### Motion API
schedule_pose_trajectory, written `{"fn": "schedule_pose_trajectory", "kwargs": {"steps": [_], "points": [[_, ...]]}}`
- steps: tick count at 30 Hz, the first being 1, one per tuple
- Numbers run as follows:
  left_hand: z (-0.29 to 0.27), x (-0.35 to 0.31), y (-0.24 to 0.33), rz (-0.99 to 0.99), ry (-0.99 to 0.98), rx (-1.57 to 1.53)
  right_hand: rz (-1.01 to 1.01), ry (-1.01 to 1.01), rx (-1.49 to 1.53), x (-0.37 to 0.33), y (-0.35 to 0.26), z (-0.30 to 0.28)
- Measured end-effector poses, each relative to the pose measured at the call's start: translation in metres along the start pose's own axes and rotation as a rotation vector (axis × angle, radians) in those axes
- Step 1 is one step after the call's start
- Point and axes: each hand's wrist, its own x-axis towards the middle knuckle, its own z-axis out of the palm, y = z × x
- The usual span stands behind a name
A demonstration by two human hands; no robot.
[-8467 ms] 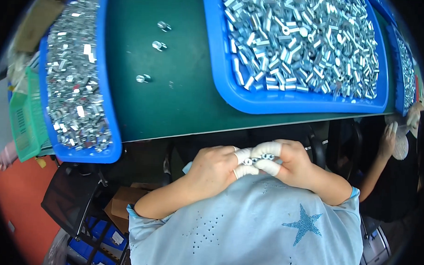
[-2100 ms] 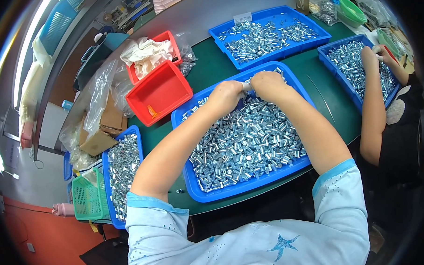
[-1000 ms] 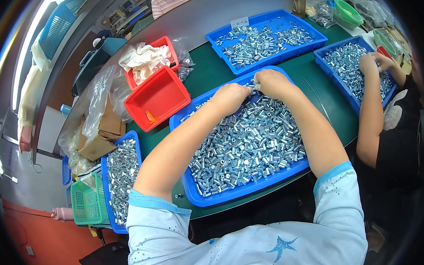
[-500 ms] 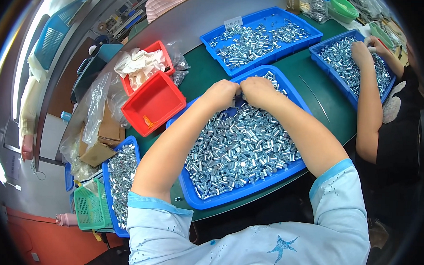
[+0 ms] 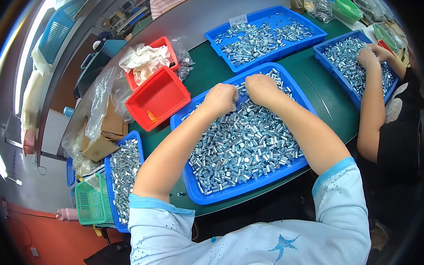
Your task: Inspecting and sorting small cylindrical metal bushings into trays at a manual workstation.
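A blue tray (image 5: 205, 196) lies before me, heaped with small silvery metal sleeves (image 5: 242, 147), some showing a hollow end. Over its far part, my left hand (image 5: 222, 99) is closed, its fingers curled down towards the sleeves. Close to its right, my right hand (image 5: 260, 90) is closed too, its knuckles up. A small gap separates the two hands, with sleeves showing in it. Both hands' fingertips are hidden, so what they grip cannot be made out.
Another blue tray (image 5: 281, 55) of metal parts stands behind mine. At right, a co-worker's hands (image 5: 371, 56) are over a third tray (image 5: 344, 90). Red bins (image 5: 159, 100) stand left; a narrow blue bin (image 5: 111, 185) and green basket (image 5: 86, 200) sit lower left. A thin rod (image 5: 318, 96) lies on the green table.
My hands have drawn slightly apart over the far part of the tray. The co-worker's hands have shifted and come lower over their tray. The whole view has shifted a little.
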Motion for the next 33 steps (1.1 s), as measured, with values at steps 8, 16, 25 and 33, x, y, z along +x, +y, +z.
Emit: {"fn": "schedule_pose_trajectory", "kwargs": {"steps": [8, 16, 25, 33], "points": [[0.009, -0.012, -0.011, -0.197, 0.097, -0.422, 0.035, -0.066, 0.014, -0.002, -0.006, -0.007], [-0.001, -0.057, -0.025, -0.359, 0.297, -0.791, -0.122, 0.009, -0.059, -0.005, -0.014, 0.008], [-0.022, -0.164, 0.003, -0.491, 0.457, -1.097, -0.238, 0.003, -0.188, -0.008, -0.03, 0.002], [0.004, -0.221, 0.029, -0.533, 0.625, -1.465, -0.286, 0.131, -0.205, -0.002, -0.031, 0.02]]}}
